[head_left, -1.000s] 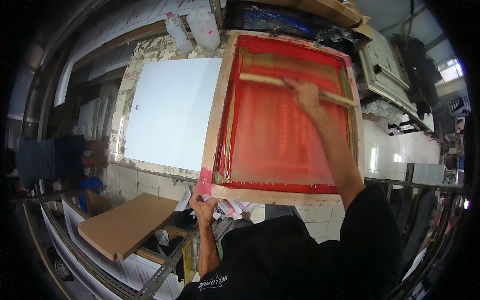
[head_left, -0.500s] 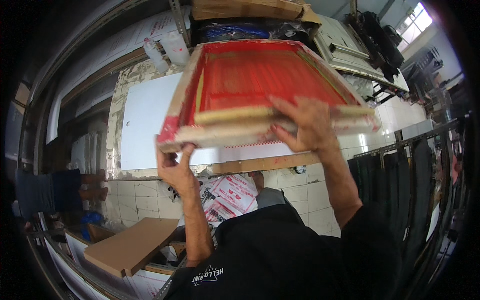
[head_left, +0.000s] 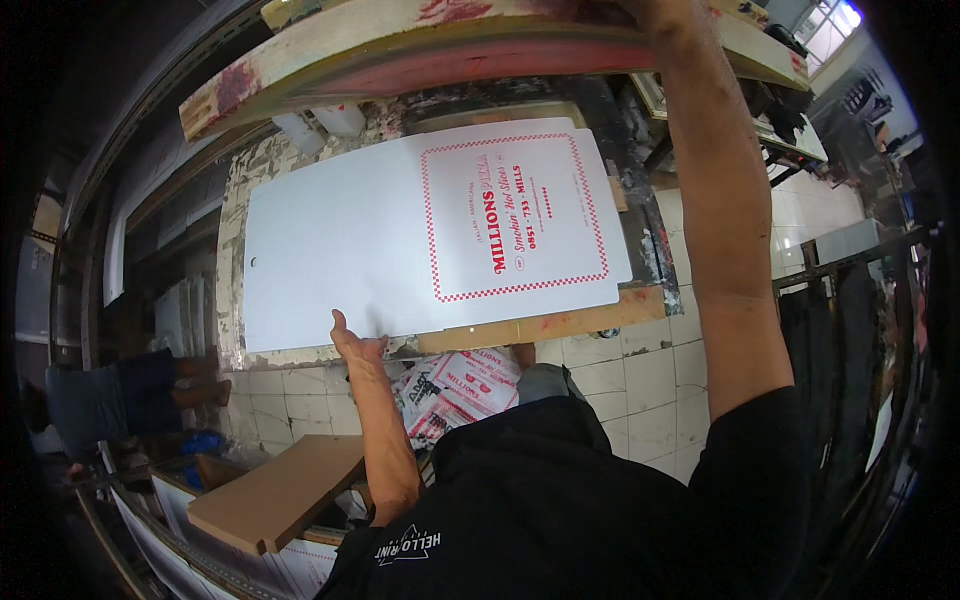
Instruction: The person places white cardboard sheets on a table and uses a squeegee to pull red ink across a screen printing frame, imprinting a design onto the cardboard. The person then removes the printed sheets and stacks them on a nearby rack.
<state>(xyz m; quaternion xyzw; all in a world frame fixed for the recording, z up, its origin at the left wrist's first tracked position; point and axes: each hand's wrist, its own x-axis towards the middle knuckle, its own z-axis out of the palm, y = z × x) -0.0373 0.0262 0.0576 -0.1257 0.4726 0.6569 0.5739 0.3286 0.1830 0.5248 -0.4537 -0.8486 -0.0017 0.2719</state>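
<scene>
A white card sheet (head_left: pixel 340 225) lies flat on the worn printing table, its right part bearing a red printed design with a checked border. At the sheet's near edge is my left hand (head_left: pixel 362 348), its thumb and a finger spread apart, gripping nothing I can see. The wooden screen-printing frame (head_left: pixel 390 55) is tilted up above the far side of the table, with red ink stains on its wood. My right arm reaches up to it, and my right hand (head_left: pixel 655 8) holds its raised edge at the top of the view, fingers mostly cut off.
A wooden strip (head_left: pixel 560 318) runs along the table's near edge. Behind the sheet stand white plastic bottles (head_left: pixel 340 120). Brown cardboard (head_left: pixel 285 490) lies on a rack at lower left. Another person (head_left: pixel 110 400) stands at far left. Dark racks (head_left: pixel 840 370) line the right.
The screen frame has swung up and away, uncovering the printed sheet. My left hand has let go of the frame and sits lower by the sheet's edge. My right arm has risen with the frame.
</scene>
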